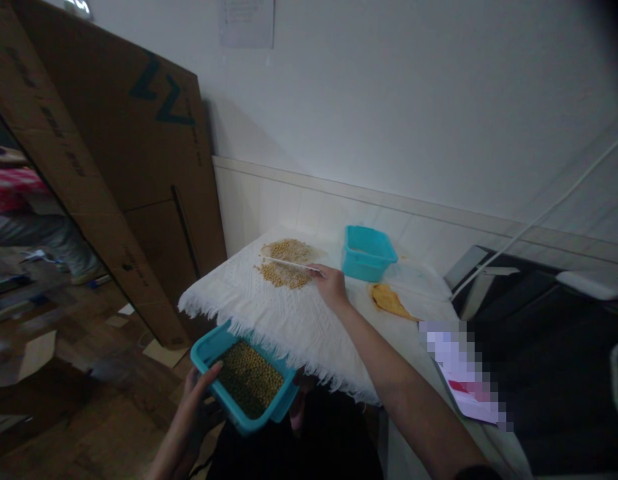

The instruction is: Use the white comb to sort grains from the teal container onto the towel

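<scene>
My left hand [196,395] grips a turquoise plastic container [287,403] by its left side, thumb over the rim. Inside are yellow soybeans [256,372] with smaller dark green beans toward the near left. The container is held low, just below the fringed edge of a white cloth [243,293]. On the cloth lies a spread pile of soybeans [281,277] mixed with paler grains. My right hand [331,285] pinches a thin white strip [289,264], which lies across the middle of the pile; whether it touches the cloth cannot be seen.
A second turquoise container [369,267] stands behind my right hand. Beside it lie a yellow-orange cloth [389,300] and a clear lid [419,280]. A tall cardboard box [153,167] rises at left, with a person's leg [53,237] beyond. A white wall backs the table.
</scene>
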`<action>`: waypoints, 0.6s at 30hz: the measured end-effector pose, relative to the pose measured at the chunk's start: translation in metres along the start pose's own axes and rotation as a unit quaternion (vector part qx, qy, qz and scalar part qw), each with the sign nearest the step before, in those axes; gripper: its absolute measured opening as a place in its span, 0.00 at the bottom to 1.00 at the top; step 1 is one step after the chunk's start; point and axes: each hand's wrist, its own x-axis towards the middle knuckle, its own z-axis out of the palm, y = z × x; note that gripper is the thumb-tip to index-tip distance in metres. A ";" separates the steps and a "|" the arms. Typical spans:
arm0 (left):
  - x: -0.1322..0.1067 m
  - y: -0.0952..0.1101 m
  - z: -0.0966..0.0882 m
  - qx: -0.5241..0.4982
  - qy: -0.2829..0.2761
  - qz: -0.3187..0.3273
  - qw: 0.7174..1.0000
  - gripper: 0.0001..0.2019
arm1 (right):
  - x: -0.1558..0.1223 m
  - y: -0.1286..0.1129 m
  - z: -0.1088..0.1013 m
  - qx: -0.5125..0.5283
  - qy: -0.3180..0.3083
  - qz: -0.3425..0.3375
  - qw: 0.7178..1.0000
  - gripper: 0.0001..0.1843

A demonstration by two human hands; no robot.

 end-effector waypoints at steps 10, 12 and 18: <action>-0.001 -0.003 0.003 -0.001 0.016 0.022 1.000 0.34 | -0.013 -0.010 0.011 0.011 -0.040 -0.026 0.999 0.15; -0.002 -0.002 0.003 -0.004 0.015 0.027 1.000 0.33 | -0.016 -0.012 0.010 0.013 -0.046 -0.033 0.998 0.15; -0.007 0.000 0.001 -0.012 -0.002 0.023 1.000 0.28 | -0.018 -0.014 0.007 0.022 -0.041 -0.051 0.998 0.14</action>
